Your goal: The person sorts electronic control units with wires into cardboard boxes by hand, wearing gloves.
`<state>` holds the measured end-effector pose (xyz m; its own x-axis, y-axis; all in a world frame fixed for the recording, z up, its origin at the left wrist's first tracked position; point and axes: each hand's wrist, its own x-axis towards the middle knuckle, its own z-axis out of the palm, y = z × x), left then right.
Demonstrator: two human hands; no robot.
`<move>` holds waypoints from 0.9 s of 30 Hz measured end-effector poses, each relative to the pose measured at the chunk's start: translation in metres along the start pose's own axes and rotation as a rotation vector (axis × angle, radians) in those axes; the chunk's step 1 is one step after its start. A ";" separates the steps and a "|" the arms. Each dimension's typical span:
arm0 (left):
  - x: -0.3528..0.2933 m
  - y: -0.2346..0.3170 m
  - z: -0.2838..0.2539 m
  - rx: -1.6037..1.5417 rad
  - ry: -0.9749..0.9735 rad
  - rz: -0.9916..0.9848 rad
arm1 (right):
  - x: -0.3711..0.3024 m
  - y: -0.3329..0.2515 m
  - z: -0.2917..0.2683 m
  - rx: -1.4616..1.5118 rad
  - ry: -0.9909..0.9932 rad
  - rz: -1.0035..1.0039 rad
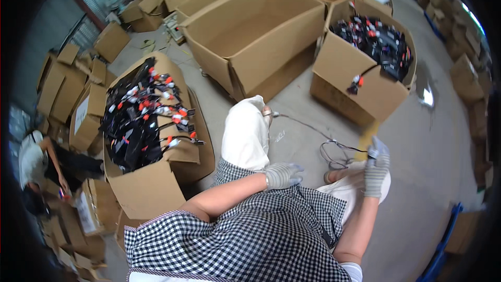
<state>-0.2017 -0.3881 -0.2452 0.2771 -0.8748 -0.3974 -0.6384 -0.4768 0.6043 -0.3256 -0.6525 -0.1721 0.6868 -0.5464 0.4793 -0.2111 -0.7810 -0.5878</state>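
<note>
My right hand [377, 169], in a grey-striped work glove, is closed on a thin dark cable [340, 146] beside my right knee. A small pale and dark piece, perhaps its plug, shows at the fingers. From there the cable loops loosely above the floor and trails left to a white end [276, 114] near my left foot. Over my lap is my left hand [284, 175], gloved alike, its fingers stretched out and nothing visible in them. To my left, an opened carton [148, 190] is heaped with black cable bundles [138, 120] bearing red and white connectors.
A large empty carton [282, 70] stands ahead. Right of it, another carton [360, 91] holds more black bundles [378, 44], one hanging over its front. At far left a co-worker [39, 162] bends among boxes. Stacked cartons [467, 78] line the right side.
</note>
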 end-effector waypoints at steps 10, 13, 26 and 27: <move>-0.082 0.034 0.004 0.029 0.057 0.101 | -0.027 0.003 -0.188 0.305 0.648 0.225; -0.088 0.045 0.002 0.077 -0.040 0.104 | -0.039 0.007 -0.208 0.351 0.935 0.123; -0.074 0.047 -0.049 0.205 0.091 0.299 | -0.045 -0.021 -0.143 -0.231 0.870 -0.021; -0.070 0.042 -0.053 0.221 0.075 0.287 | -0.045 -0.015 -0.135 -0.415 0.814 -0.142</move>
<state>-0.2100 -0.3508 -0.1558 0.1109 -0.9781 -0.1763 -0.8355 -0.1878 0.5164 -0.4474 -0.6571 -0.0965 0.0581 -0.3587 0.9317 -0.5025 -0.8169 -0.2832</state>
